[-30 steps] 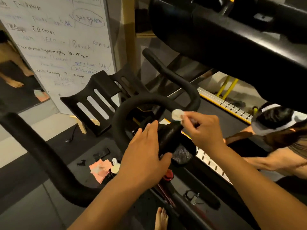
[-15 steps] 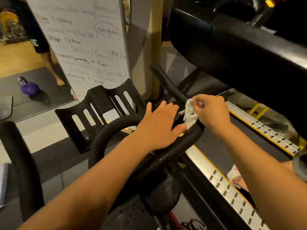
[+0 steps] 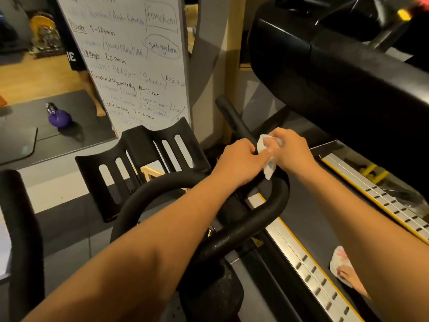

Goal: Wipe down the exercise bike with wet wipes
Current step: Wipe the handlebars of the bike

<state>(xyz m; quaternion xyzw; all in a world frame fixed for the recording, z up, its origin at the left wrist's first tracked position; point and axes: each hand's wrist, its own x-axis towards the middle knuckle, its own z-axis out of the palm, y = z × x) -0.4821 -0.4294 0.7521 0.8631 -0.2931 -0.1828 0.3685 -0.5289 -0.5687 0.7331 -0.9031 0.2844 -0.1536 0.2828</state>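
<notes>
The exercise bike's black looped handlebar (image 3: 262, 219) fills the middle of the head view, with a straight bar end (image 3: 232, 117) rising toward the wall. My right hand (image 3: 291, 153) holds a crumpled white wet wipe (image 3: 267, 163) against the base of that bar end. My left hand (image 3: 236, 162) is curled over the same bar just left of the wipe, its thumb touching the wipe. A black slotted tablet holder (image 3: 139, 163) stands in front of the handlebar.
A whiteboard (image 3: 130, 63) leans at the wall behind the bike. A treadmill's dark console (image 3: 336, 73) hangs over the right side, its deck rail (image 3: 301, 259) below. A purple kettlebell (image 3: 59, 117) sits on a mat at left. Another person's hand with a cloth (image 3: 341, 266) is low at right.
Both hands moved up from the handlebar centre to the base of the bar end. My left hand went from lying flat to curling over the bar. The view tilted up.
</notes>
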